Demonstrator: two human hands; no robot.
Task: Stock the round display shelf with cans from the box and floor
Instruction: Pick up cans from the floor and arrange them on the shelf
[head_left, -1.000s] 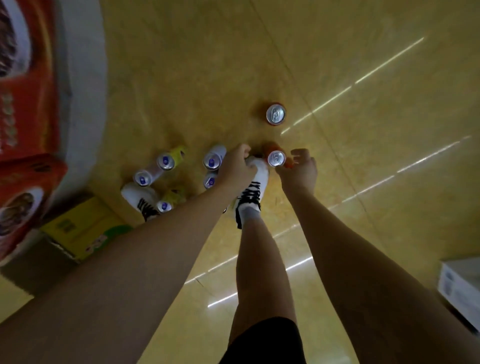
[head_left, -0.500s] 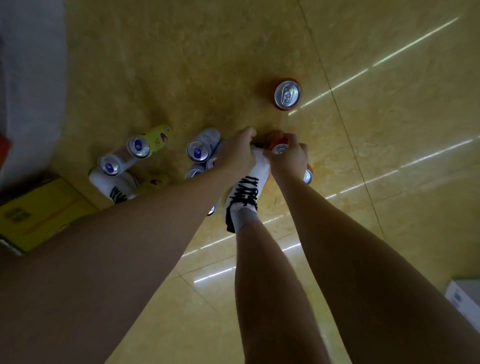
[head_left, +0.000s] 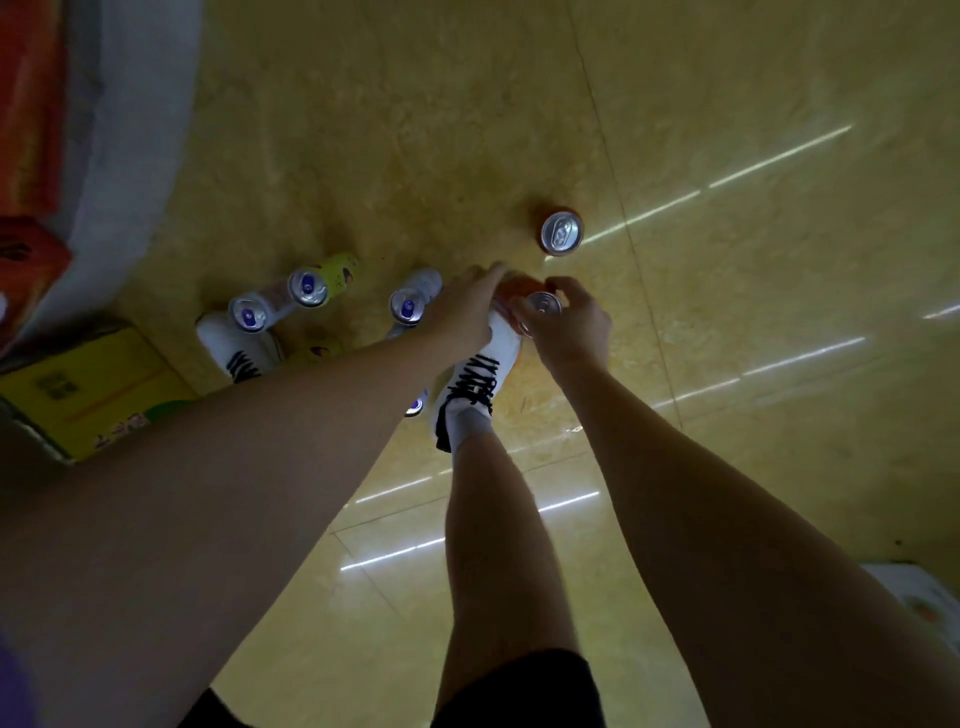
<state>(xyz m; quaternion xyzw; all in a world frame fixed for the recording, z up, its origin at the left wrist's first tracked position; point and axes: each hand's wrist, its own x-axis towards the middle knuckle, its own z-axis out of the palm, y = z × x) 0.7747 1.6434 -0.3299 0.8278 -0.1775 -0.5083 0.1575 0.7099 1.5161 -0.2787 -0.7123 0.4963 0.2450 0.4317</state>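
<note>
Open floor (head_left: 727, 364) at frame right | right hand (head_left: 571, 327) grips upright orange can (head_left: 543, 306), top up | left hand (head_left: 462, 312) fingers curled on a second can, grip unclear | lone can (head_left: 561, 232) upright above.

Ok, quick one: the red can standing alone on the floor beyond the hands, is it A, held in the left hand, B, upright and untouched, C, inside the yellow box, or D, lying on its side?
B: the lone red can shows its silver top facing up, and it stands apart from both the left hand and the right hand.
</note>
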